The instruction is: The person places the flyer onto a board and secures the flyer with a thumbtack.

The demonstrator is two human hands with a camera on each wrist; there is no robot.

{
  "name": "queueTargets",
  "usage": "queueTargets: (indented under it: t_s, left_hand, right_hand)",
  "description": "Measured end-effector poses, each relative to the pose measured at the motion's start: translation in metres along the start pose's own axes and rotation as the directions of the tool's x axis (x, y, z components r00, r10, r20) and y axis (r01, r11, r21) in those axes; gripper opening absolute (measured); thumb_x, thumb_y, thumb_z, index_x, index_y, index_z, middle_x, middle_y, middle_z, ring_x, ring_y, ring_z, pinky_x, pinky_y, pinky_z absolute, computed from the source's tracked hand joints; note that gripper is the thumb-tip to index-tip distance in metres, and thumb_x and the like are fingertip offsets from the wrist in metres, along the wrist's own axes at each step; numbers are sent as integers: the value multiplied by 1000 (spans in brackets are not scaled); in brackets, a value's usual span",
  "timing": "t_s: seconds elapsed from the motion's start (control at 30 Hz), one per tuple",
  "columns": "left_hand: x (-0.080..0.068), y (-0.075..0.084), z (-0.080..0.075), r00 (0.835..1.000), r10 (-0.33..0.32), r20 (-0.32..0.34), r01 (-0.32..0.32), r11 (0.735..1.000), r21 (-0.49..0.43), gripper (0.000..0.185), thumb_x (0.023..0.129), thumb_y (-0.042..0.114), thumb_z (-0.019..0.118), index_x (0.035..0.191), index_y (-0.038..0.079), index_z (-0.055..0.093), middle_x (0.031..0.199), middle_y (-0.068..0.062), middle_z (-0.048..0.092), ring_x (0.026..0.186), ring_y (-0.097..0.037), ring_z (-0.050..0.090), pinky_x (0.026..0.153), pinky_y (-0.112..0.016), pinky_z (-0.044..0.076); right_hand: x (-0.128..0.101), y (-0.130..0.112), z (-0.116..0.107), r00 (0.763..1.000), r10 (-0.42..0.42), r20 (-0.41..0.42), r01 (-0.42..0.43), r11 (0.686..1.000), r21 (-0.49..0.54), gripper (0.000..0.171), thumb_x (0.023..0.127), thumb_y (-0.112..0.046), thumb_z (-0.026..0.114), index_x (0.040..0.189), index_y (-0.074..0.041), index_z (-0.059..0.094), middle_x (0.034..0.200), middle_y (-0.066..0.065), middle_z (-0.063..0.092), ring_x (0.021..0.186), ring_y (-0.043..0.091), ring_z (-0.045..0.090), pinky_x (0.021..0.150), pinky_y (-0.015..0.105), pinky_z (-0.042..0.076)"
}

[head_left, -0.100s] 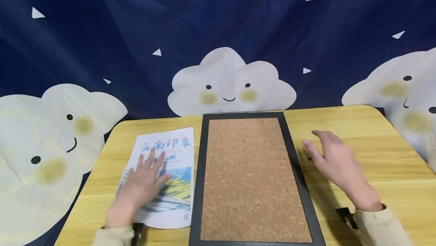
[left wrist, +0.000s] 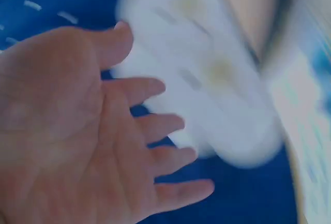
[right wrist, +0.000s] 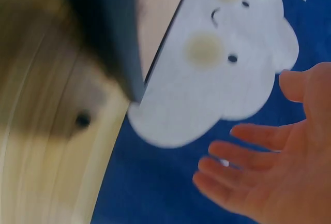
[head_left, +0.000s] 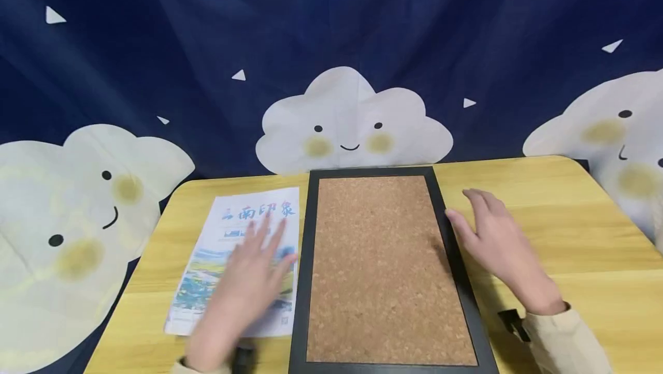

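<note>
A printed paper poster (head_left: 202,282) with blue characters and a painted landscape lies on the table at the left. My left hand (head_left: 248,282) is over it with fingers spread, blurred; whether it touches the sheet I cannot tell. In the left wrist view the left hand (left wrist: 124,125) shows a bare palm. Beside the poster lies a cork board (head_left: 383,270) in a black frame. The right hand (head_left: 499,241) hovers by the frame's right side, thumb near its edge, holding nothing. Its fingers (right wrist: 243,157) look relaxed in the right wrist view.
The wooden table (head_left: 585,230) extends right of the frame. A small dark spot (right wrist: 83,119) shows on the wood in the right wrist view. Behind hangs a dark blue cloth (head_left: 331,17) with smiling clouds.
My left hand has moved right across the poster, whose lower left edge now lies straighter. The right hand has shifted slightly left, closer to the frame.
</note>
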State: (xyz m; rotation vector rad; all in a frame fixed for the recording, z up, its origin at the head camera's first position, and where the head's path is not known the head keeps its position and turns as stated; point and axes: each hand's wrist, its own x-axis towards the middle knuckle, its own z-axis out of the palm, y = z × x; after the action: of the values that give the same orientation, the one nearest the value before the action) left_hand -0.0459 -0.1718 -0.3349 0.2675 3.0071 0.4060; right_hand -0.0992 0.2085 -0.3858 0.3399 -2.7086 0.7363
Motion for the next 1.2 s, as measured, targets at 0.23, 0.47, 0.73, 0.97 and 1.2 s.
queueTargets:
  t_s: [0.23,0.47,0.73,0.97,1.2]
  left_hand:
    - [50,72,53,988,117,-105,-118,993,-6,67,109,50,42,162,9,35,170,-21,19,157,-44,6,120,-69,10]
    - [78,70,67,989,108,-104,-102,993,66,74,106,58,42,164,14,31,171,-20,16,156,-47,7,117,-73,12]
    - [81,63,62,995,64,-78,-58,995,78,78,105,63,41,165,17,29,171,-19,16,157,-44,3,118,-72,11]
    - [82,63,63,995,71,-71,-65,994,92,78,104,65,39,165,16,29,171,-20,15,157,-44,2,118,-73,10]
    - [81,61,65,993,79,-84,-71,993,93,76,105,62,42,164,16,32,170,-20,19,156,-45,6,117,-73,13]
  right_hand:
    - [13,-25,32,995,-22,100,29,997,-71,72,105,-41,59,149,12,40,153,40,36,142,62,28,110,73,27]
    - [12,-39,35,985,14,170,9,991,-136,80,102,-48,62,155,7,39,161,34,30,150,56,18,111,76,21]
    - [8,-42,35,977,16,210,13,991,-136,84,100,-53,62,158,2,37,163,33,27,150,57,16,109,80,18]
    - [8,-39,34,977,18,213,13,990,-142,85,100,-54,62,159,2,35,162,33,28,149,59,17,108,81,18]
    - [8,-38,34,977,23,210,7,990,-140,85,100,-55,61,159,1,37,162,33,29,148,60,18,108,81,18]
